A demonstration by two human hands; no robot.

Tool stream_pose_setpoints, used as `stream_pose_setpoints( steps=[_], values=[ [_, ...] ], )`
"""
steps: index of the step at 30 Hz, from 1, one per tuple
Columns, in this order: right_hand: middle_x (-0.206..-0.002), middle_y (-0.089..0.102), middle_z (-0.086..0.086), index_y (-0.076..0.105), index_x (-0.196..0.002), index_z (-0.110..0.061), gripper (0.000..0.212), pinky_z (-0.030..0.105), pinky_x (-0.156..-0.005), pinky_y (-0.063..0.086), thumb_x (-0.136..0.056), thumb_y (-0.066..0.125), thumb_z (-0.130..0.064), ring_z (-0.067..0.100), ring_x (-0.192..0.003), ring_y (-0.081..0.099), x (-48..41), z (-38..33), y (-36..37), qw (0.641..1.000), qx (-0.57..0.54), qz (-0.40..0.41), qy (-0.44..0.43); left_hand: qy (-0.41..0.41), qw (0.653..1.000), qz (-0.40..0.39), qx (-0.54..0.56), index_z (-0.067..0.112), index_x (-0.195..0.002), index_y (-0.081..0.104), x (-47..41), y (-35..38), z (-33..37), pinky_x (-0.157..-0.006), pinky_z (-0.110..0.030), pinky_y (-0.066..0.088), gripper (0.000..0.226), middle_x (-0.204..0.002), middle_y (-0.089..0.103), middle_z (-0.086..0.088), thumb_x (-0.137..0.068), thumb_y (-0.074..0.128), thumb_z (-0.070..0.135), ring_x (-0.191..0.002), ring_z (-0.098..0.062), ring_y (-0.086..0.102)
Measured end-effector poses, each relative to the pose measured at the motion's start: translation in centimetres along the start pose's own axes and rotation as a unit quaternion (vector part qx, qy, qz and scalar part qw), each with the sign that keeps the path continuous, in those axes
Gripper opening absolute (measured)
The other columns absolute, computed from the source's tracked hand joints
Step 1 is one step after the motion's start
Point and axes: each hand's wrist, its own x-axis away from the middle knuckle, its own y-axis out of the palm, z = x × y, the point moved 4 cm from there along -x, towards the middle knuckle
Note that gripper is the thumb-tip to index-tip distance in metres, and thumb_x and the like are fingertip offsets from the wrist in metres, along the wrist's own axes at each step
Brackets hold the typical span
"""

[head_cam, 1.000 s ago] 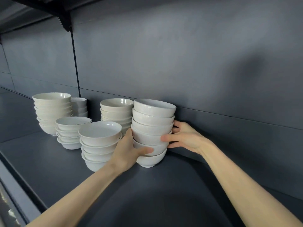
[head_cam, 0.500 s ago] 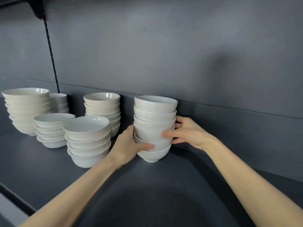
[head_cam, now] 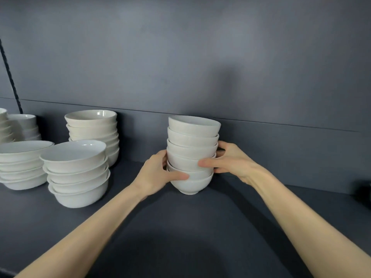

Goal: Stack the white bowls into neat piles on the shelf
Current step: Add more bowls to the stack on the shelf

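Two bare forearms reach in from the near edge over the dark grey shelf (head_cam: 180,233). Left hand (head_cam: 158,173): fingers curled round the left side of a stack (head_cam: 192,151) of six small white bowls, thumb laid across the front, low down. Right hand (head_cam: 230,161): wrapped round the right side, thumb pressed on the front a bowl higher, fingers going behind. Both hands grip it. The stack stands mid-shelf, upright, its top bowls a touch to the right of the bottom one. Its foot is at the shelf surface, but I cannot tell whether it rests there. Left of it and well apart is a near pile (head_cam: 78,177) of wider bowls, top bowl tilted. Just beside that, a flatter pile (head_cam: 22,167) is cut off by the left edge. Farther back a taller pile (head_cam: 94,133) stands close to the back wall (head_cam: 200,57). At far left is a small pile (head_cam: 28,125), below a dark slotted rail (head_cam: 10,77) on the wall. At the right edge is a dark object (head_cam: 364,193), too cropped to identify.
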Motion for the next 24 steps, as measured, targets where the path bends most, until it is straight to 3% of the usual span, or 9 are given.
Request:
stream_pose_setpoints(
  steps=[3, 7, 12, 17, 21, 24],
  values=[
    [-0.099, 0.071, -0.009, 0.056, -0.105, -0.031, 0.047, 0.020, -0.070, 0.055, -0.071, 0.083, -0.015, 0.003, -0.092, 0.067, 0.6, 0.3, -0.6, 1.000, 0.001, 0.009, 0.006, 0.005, 1.000, -0.016, 0.009, 0.022, -0.115, 0.058, -0.3, 0.7, 0.0, -0.096, -0.039, 0.051, 0.067, -0.114, 0.067, 0.013, -0.055, 0.088, 0.022, -0.108, -0.006, 0.063],
    [-0.103, 0.071, -0.006, 0.056, -0.116, -0.026, 0.054, 0.030, -0.083, 0.056, -0.070, 0.084, -0.016, 0.008, -0.098, 0.066, 1.1, 0.4, -1.1, 1.000, 0.012, 0.023, 0.010, 0.010, 0.999, -0.032, 0.008, 0.022, -0.115, 0.058, -0.8, 1.3, 0.2, -0.097, -0.039, 0.051, 0.067, -0.114, 0.067, 0.013, -0.055, 0.088, 0.023, -0.107, -0.006, 0.063],
    [-0.108, 0.071, -0.005, 0.055, -0.123, -0.024, 0.061, 0.033, -0.090, 0.055, -0.070, 0.084, -0.022, 0.010, -0.102, 0.066, 1.1, 0.7, -1.3, 0.999, 0.022, 0.025, 0.006, 0.022, 1.000, -0.021, 0.002, 0.023, -0.125, 0.053, -0.7, 1.5, -0.3, -0.094, -0.033, 0.052, 0.087, -0.116, 0.065, 0.015, -0.047, 0.087, 0.041, -0.109, -0.005, 0.061],
    [-0.118, 0.067, -0.011, 0.055, -0.127, -0.024, 0.068, 0.027, -0.095, 0.050, -0.066, 0.085, -0.027, 0.005, -0.109, 0.062, 1.1, 1.0, -1.2, 0.999, 0.020, 0.030, -0.011, 0.048, 0.998, -0.008, 0.033, 0.023, -0.131, 0.042, -0.1, 2.0, -0.8, -0.090, -0.026, 0.051, 0.072, -0.124, 0.055, 0.014, -0.072, 0.081, 0.020, -0.117, -0.002, 0.052],
    [-0.117, 0.068, -0.010, 0.058, -0.123, -0.021, 0.059, 0.022, -0.088, 0.052, -0.070, 0.083, -0.014, 0.005, -0.107, 0.064, 1.2, 1.1, -1.0, 0.999, -0.015, 0.040, -0.025, 0.061, 0.993, -0.035, 0.095, 0.039, -0.123, 0.040, 0.1, 2.6, -0.8, -0.087, -0.011, 0.048, 0.060, -0.126, 0.055, 0.019, -0.081, 0.071, 0.009, -0.116, 0.001, 0.055],
    [-0.114, 0.069, -0.010, 0.060, -0.120, -0.020, 0.057, 0.019, -0.085, 0.053, -0.069, 0.083, -0.010, 0.005, -0.104, 0.066, 1.2, 1.2, -1.1, 0.998, -0.017, 0.050, -0.034, 0.069, 0.992, -0.040, 0.101, 0.038, -0.127, 0.042, -0.1, 2.5, -1.1, -0.098, -0.018, 0.046, 0.062, -0.131, 0.057, 0.013, -0.080, 0.072, 0.012, -0.119, -0.002, 0.056]
  ],
)
